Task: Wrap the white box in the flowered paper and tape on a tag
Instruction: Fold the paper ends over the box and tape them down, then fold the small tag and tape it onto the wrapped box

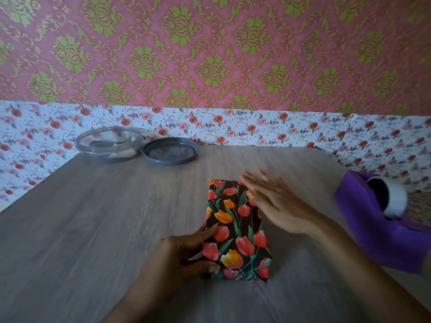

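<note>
Lying mid-frame on the table [93, 217] with bare room at left, the wrapped box [235, 231] is gripped at its lower left edge by the left hand [186, 250], while the right hand [275, 203], blurred, spreads flat over its right edge.

Back wall [210, 50]: pink wallpaper, green-gold damask medallions. Lower band [256, 128]: white paper, small red and purple roses, running full width, wrapping both sides. Surface [93, 217]: grey wood-grain laminate, far edge meeting floral band. Light soft, diffuse, no hard shadows. No window in view. Patterned patch at far right edge [419, 206], too blurred to identify.
</note>
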`<state>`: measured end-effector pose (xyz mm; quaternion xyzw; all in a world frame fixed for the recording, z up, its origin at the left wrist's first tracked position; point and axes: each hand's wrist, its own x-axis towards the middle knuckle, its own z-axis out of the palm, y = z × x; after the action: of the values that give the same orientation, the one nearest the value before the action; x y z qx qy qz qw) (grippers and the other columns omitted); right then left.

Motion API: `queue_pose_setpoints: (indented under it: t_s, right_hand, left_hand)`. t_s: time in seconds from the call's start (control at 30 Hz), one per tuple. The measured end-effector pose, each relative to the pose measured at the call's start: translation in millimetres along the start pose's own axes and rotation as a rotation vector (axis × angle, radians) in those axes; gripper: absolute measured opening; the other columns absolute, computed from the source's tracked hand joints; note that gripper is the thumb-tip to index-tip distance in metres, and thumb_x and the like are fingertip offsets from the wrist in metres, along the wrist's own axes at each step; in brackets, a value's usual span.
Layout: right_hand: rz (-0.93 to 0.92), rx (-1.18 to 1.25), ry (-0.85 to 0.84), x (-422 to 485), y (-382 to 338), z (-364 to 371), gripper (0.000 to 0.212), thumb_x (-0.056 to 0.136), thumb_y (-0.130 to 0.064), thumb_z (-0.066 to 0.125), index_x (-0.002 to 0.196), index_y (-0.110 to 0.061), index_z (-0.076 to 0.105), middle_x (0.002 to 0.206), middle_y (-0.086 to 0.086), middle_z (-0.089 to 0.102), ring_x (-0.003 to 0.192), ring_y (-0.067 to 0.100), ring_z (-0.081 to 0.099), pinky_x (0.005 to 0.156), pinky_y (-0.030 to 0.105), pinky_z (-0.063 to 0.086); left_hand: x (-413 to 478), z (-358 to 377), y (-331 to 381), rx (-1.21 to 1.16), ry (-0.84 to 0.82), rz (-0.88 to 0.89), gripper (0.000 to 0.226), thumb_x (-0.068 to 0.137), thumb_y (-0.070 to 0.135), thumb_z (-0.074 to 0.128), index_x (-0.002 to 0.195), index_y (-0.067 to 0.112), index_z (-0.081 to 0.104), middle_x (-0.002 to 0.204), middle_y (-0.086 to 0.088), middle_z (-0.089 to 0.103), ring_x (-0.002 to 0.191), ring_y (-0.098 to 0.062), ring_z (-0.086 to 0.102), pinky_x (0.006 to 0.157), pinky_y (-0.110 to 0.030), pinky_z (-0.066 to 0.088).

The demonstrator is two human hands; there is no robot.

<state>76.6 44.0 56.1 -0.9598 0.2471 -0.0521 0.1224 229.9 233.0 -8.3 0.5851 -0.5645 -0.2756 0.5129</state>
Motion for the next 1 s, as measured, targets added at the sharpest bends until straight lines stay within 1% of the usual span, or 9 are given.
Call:
queue_pose_setpoints:
  t_s: [0.13,0.23,0.33,0.43,0.5,0.6,0.7,0.8,1.0]
  right_hand:
    - [-0.132,-0.012,-0.124,8.9,-21.1,11.5,0.057,0.093,-0.052,0.010,0.147,-0.037,0.001,0.152,-0.023,-0.011,0.138,0.001,-0.023,0.112,0.035,-0.021]
    - [-0.062,-0.063,-0.130,12.0,-7.0,12.4,0.060,0.092,-0.055,0.010,0.147,-0.035,0.002,0.155,-0.018,-0.008,0.138,0.001,-0.020,0.113,0.037,-0.020]
    - [0.025,-0.103,-0.098,12.4,3.0,2.3,0.090,0.069,-0.071,-0.003,0.148,-0.030,0.008,0.156,-0.015,0.000,0.140,0.003,-0.014,0.112,0.039,-0.016]
    - [0.015,-0.108,-0.067,22.2,-5.4,-13.0,0.085,0.076,-0.069,0.005,0.148,-0.025,0.016,0.157,-0.012,0.008,0.144,0.007,-0.007,0.116,0.042,-0.008]
    - [-0.063,-0.087,-0.033,38.2,-23.2,-21.3,0.064,0.091,-0.055,0.021,0.148,-0.025,0.020,0.157,-0.011,0.014,0.144,0.007,-0.003,0.118,0.042,-0.003]
    - [-0.210,-0.087,0.024,76.3,-62.3,-25.8,0.057,0.095,-0.049,0.031,0.146,-0.025,0.026,0.155,-0.010,0.021,0.145,0.010,0.003,0.118,0.039,0.006]
    - [-0.319,-0.140,0.024,124.8,-95.4,-18.6,0.052,0.096,-0.044,0.040,0.142,-0.021,0.037,0.149,0.000,0.037,0.140,0.018,0.028,0.112,0.035,0.025]
    - [-0.309,-0.150,-0.099,174.5,-116.4,0.1,0.054,0.091,-0.045,0.052,0.139,-0.022,0.041,0.141,0.009,0.046,0.125,0.024,0.047,0.100,0.037,0.041]
    - [-0.287,-0.240,-0.338,242.8,-133.8,46.9,0.089,0.076,-0.053,0.067,0.146,-0.016,0.027,0.153,0.010,0.029,0.138,0.026,0.032,0.113,0.037,0.028]
  left_hand:
    - [-0.8,0.7,1.8,0.002,0.019,-0.034,0.065,0.051,0.057,0.078,0.110,0.060,0.052,0.120,0.031,0.056,0.121,0.005,0.047,0.098,-0.019,0.044]
    - [-1.4,0.2,3.2,-0.026,0.020,-0.069,0.062,0.061,0.025,0.083,0.106,0.057,0.056,0.119,0.030,0.058,0.120,0.003,0.049,0.096,-0.023,0.048]
    - [-0.6,-1.6,8.7,-0.090,-0.028,-0.158,0.058,0.069,-0.008,0.072,0.093,0.045,0.071,0.107,0.024,0.067,0.104,0.002,0.062,0.080,-0.023,0.055]
    - [-2.7,-17.3,19.9,-0.062,-0.065,-0.217,0.047,0.076,0.006,0.072,0.089,0.051,0.070,0.097,0.021,0.071,0.095,0.002,0.065,0.073,-0.016,0.051]
    - [-2.1,-38.4,29.0,0.022,0.011,-0.160,0.046,0.058,0.041,0.083,0.094,0.061,0.062,0.099,0.022,0.070,0.098,0.006,0.062,0.075,-0.009,0.048]
    - [8.0,-86.8,28.7,0.287,0.173,-0.104,0.057,0.040,0.081,0.068,0.093,0.063,0.061,0.094,0.032,0.067,0.090,0.011,0.063,0.076,-0.009,0.050]
    - [28.0,-137.7,19.9,0.527,0.374,-0.114,0.036,0.067,0.048,0.075,0.102,0.039,0.068,0.088,0.006,0.075,0.075,0.005,0.065,0.068,-0.017,0.050]
    - [53.5,-182.0,10.1,0.690,0.547,-0.139,0.025,0.084,0.018,0.068,0.109,0.018,0.069,0.099,-0.003,0.071,0.086,-0.007,0.063,0.069,-0.016,0.038]
    - [111.6,-267.2,-26.4,0.695,0.788,-0.233,0.037,0.091,0.018,0.059,0.127,0.010,0.056,0.126,-0.010,0.061,0.106,-0.023,0.064,0.087,-0.025,0.044]
